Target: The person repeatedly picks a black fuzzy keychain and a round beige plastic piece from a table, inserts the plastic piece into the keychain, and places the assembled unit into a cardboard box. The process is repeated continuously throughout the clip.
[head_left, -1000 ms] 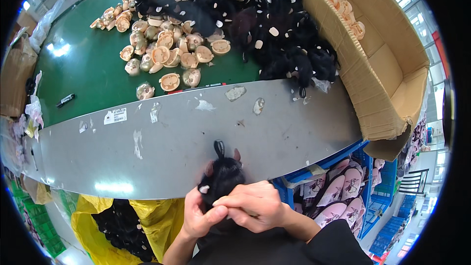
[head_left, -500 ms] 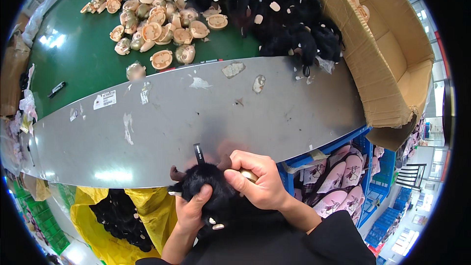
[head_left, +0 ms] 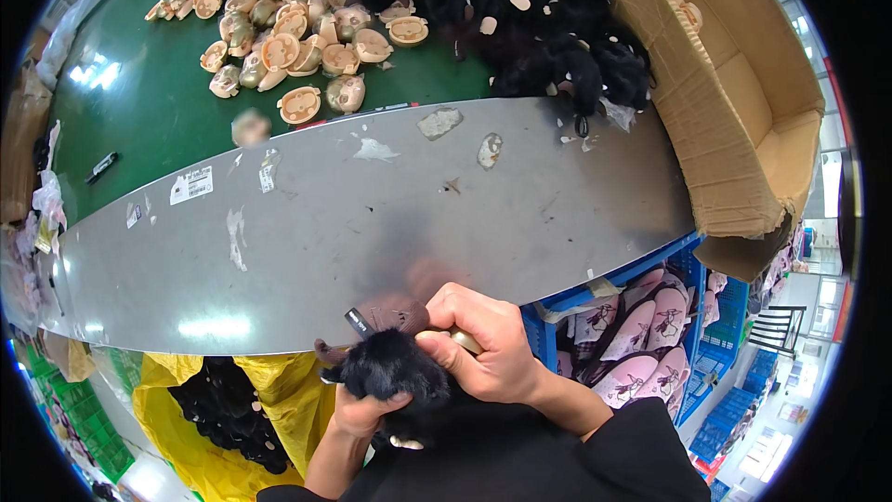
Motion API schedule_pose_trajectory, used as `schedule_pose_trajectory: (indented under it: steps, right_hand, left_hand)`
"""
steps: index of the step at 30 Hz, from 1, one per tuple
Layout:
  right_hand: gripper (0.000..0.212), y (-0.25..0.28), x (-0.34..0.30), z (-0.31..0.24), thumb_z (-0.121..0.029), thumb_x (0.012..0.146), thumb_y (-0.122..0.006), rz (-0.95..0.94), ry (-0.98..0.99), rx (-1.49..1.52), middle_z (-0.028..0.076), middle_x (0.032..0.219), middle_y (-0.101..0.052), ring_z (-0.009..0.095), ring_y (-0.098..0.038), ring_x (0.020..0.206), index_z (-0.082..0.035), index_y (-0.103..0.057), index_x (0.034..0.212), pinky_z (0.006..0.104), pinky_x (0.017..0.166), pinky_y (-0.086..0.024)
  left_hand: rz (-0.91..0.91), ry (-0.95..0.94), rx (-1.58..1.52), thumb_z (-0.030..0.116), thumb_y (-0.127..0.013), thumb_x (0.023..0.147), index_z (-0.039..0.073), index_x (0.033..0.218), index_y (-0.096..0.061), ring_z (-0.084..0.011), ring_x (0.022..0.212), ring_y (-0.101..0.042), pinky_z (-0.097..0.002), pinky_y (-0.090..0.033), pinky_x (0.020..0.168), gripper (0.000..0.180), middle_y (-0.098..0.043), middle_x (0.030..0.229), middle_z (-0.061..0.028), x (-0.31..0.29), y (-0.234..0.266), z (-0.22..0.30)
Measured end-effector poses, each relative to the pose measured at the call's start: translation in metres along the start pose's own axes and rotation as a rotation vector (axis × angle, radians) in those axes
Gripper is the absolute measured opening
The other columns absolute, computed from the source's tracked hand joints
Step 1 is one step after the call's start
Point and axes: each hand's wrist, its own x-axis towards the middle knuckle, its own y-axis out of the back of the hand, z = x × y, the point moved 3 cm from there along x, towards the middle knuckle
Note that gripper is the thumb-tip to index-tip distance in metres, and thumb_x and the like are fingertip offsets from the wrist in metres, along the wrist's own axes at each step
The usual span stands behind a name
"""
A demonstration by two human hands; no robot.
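Note:
A black furry plush piece (head_left: 395,370) with brown ribbed parts, a black tag and small pale tabs is held at the table's near edge. My left hand (head_left: 362,411) is closed on its lower left side, thumb across the fur. On the upper right, my right hand (head_left: 488,344) pinches the plush's edge, with thumb and fingers bent. A smooth gold-beige rounded piece (head_left: 466,341) shows between that hand's thumb and fingers; most of it is hidden, and it resembles the doll face shells (head_left: 299,106) on the table.
More black plush pieces (head_left: 567,65) lie heaped at the back, beside a large cardboard box (head_left: 734,130). The grey metal table edge (head_left: 325,251) runs ahead of me. Below it are a yellow bag (head_left: 293,409) of black pieces and a blue crate (head_left: 692,293) with pink printed items. A marker (head_left: 102,167) lies far left.
The plush has tipped and turned in my hands, so its brown ribbed part now shows wider and the tag leans left. My left thumb has moved lower on the fur.

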Motion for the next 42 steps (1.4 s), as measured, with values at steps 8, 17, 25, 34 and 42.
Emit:
schedule_pose_trajectory:
  steps: [8, 17, 25, 34, 42]
  right_hand:
    - [0.012, 0.005, 0.000, 0.003, -0.004, 0.091, -0.072, -0.032, 0.038, -0.043, 0.010, 0.083, -0.064, 0.023, -0.061, 0.072, 0.001, -0.062, 0.089, 0.0314, 0.065, -0.050]
    - [0.022, -0.004, 0.004, 0.007, 0.006, 0.085, -0.069, 0.075, 0.089, -0.005, 0.013, 0.094, -0.058, 0.021, -0.061, 0.082, -0.001, -0.056, 0.102, 0.0302, 0.066, -0.050]
    - [0.021, 0.001, -0.025, -0.018, -0.002, 0.105, -0.054, -0.202, -0.182, 0.743, 0.016, 0.100, -0.068, 0.020, -0.072, 0.090, -0.001, -0.044, 0.124, 0.0318, 0.080, -0.061]
    - [0.024, -0.028, -0.061, -0.026, -0.006, 0.100, -0.064, -0.308, -0.066, 0.548, 0.007, 0.093, -0.068, 0.012, -0.069, 0.079, -0.001, -0.052, 0.120, 0.0248, 0.071, -0.056]
    - [0.023, -0.035, -0.065, -0.040, -0.001, 0.093, -0.068, -0.160, 0.204, 0.136, 0.015, 0.103, -0.071, 0.017, -0.071, 0.077, 0.002, -0.059, 0.114, 0.0271, 0.068, -0.055]
  left_hand:
    - [-0.168, -0.148, 0.256, 0.004, -0.088, 0.074, -0.001, 0.118, -0.066, -0.0164, 0.097, -0.068, -0.0325, -0.055, 0.089, 0.049, -0.071, 0.103, -0.0044, 0.008, -0.009, 0.003]
    - [0.185, -0.247, 0.545, 0.005, -0.083, 0.084, -0.004, 0.113, -0.070, -0.0077, 0.087, -0.064, -0.0245, -0.053, 0.081, 0.033, -0.071, 0.097, -0.0015, 0.003, -0.052, 0.036]
    - [0.485, -0.535, 0.284, -0.001, -0.072, 0.090, -0.008, 0.133, -0.057, -0.0232, 0.115, -0.065, -0.0372, -0.051, 0.103, 0.046, -0.061, 0.137, -0.0176, -0.038, -0.064, 0.019]
    - [0.564, -0.604, 0.291, -0.002, -0.066, 0.096, -0.009, 0.122, -0.065, -0.0217, 0.117, -0.065, -0.0339, -0.052, 0.099, 0.026, -0.063, 0.137, -0.0195, -0.092, -0.082, -0.005]
    - [0.549, -0.545, 0.450, -0.001, -0.070, 0.094, -0.005, 0.108, -0.070, -0.0110, 0.094, -0.063, -0.0253, -0.050, 0.087, 0.015, -0.071, 0.104, -0.0051, -0.096, -0.065, 0.004]
